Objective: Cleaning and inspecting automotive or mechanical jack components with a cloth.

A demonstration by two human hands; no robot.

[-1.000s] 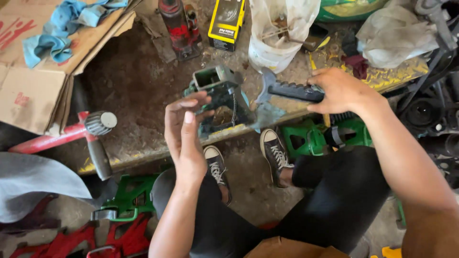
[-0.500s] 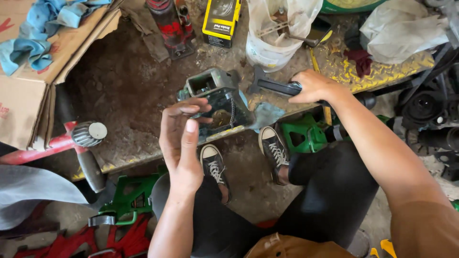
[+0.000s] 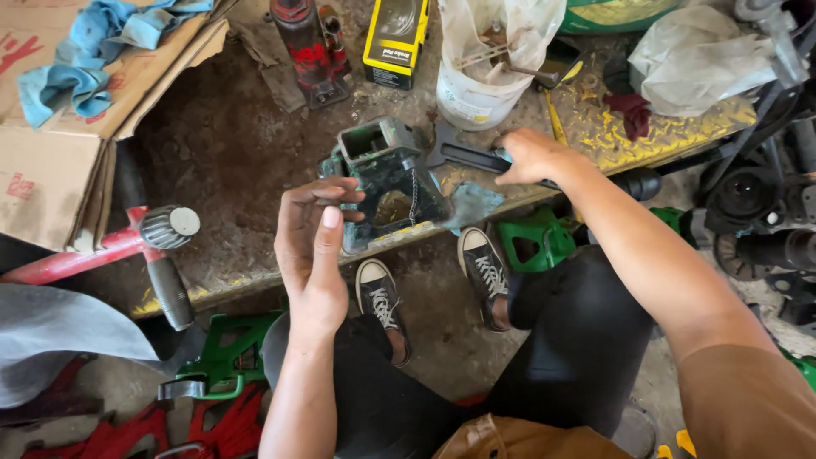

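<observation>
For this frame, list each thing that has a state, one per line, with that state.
left hand: raised, fingers curled, empty as far as visible.
right hand: resting on the dark tool handle, grip not clear.
dark tool handle: lying flat on the work surface.
green metal housing: upright, square opening on top uncovered.
white bucket: upright, plastic-lined, tools inside.
yellow box: lying closed.
blue cloth: crumpled on cardboard.

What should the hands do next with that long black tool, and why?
Probably lift the black-handled tool toward the green metal housing. The right hand already rests on its handle, while the left hand hovers open beside the housing, holding nothing visible.
</observation>
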